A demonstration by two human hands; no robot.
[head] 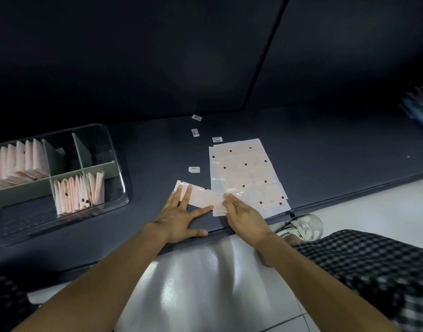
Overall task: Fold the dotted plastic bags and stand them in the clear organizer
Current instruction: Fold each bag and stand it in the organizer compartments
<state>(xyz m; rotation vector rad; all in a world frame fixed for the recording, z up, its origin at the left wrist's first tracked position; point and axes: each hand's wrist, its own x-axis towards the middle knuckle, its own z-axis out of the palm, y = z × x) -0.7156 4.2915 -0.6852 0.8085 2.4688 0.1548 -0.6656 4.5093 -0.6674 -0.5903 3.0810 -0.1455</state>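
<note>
The left hand (180, 218) lies flat, fingers spread, pressing a partly folded bag (203, 197) on the table (325, 164) — the right hand (241, 214) presses its other end, beside the flat stack (246, 173); the organizer (114, 164) sits left.

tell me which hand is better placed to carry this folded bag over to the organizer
Left, probably. The left hand already presses flat on the folded bag and lies on the clear organizer's side. The right hand is farther, by the flat bag stack.
</note>
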